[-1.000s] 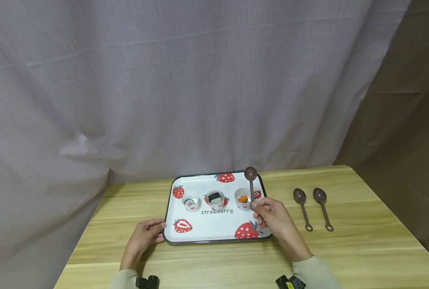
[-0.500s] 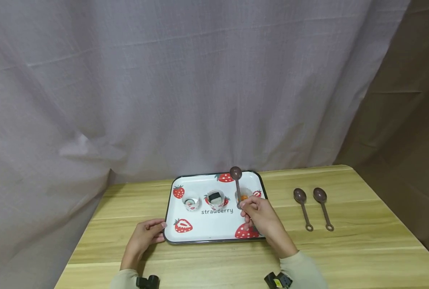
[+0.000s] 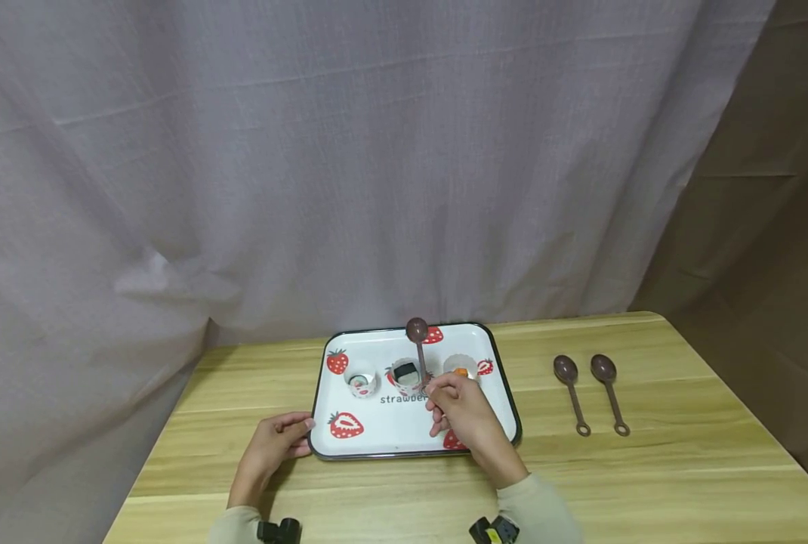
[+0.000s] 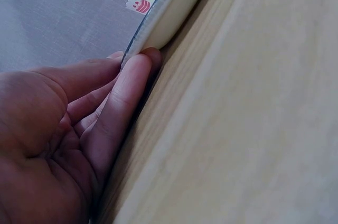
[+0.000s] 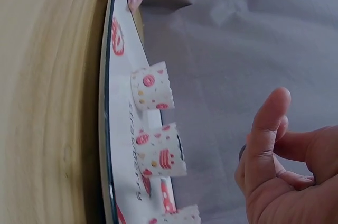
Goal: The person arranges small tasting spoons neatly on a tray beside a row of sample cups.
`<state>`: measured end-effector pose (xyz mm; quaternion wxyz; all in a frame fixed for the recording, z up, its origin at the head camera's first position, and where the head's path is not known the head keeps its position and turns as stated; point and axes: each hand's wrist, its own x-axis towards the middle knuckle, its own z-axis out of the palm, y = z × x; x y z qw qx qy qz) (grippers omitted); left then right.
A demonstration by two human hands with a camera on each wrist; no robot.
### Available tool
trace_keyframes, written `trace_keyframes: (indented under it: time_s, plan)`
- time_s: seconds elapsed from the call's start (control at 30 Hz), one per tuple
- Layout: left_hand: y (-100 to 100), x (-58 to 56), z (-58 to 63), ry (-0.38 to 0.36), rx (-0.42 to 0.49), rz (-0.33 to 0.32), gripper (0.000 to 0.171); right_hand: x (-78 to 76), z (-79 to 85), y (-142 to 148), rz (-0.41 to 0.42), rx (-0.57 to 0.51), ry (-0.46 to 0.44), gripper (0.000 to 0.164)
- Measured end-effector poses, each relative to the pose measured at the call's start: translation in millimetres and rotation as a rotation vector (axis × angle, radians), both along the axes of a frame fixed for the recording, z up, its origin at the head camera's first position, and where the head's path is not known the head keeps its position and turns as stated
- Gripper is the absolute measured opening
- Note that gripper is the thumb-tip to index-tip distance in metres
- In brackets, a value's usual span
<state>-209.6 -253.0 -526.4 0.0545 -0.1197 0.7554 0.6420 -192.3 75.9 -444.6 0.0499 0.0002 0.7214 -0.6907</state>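
A white tray (image 3: 387, 434) with strawberry prints and a dark rim lies on the table. My left hand (image 3: 273, 444) pinches its near left corner, thumb and fingers at the rim in the left wrist view. Above the tray, my right hand (image 3: 468, 415) holds a brown spoon (image 3: 417, 331) by the end of its handle, bowl pointing away. On the tray stand three patterned paper cups: the left cup (image 3: 361, 391) with a sushi roll piece, the middle cup (image 5: 161, 152) with a black-and-white rice ball, and the right cup (image 3: 460, 363) with something orange, partly covered by my right hand.
Two more brown spoons, the nearer spoon (image 3: 571, 393) and the outer spoon (image 3: 610, 389), lie side by side on the wooden table (image 3: 689, 453) right of the tray. A grey curtain (image 3: 404, 189) hangs behind the table's far edge.
My right hand has carried the spoon leftward, from beside the right cup to just right of the middle cup. My left hand and the tray have stayed in place.
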Motion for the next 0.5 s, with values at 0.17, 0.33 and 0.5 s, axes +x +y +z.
trace_keyframes:
  time_s: [0.17, 0.33, 0.5]
  plan:
    - [1, 1.3, 0.6, 0.000, -0.005, -0.002, 0.030, 1.3, -4.2, -9, 0.006, -0.042, -0.007, 0.013]
    - [1, 1.4, 0.7, 0.001, -0.004, -0.001, 0.030, 2.2, -7.6, -16, 0.018, -0.073, -0.009, 0.013]
    - [1, 1.5, 1.7, 0.001, -0.012, 0.003, 0.031, 2.6, -11.7, -22, 0.041, -0.103, -0.005, 0.016]
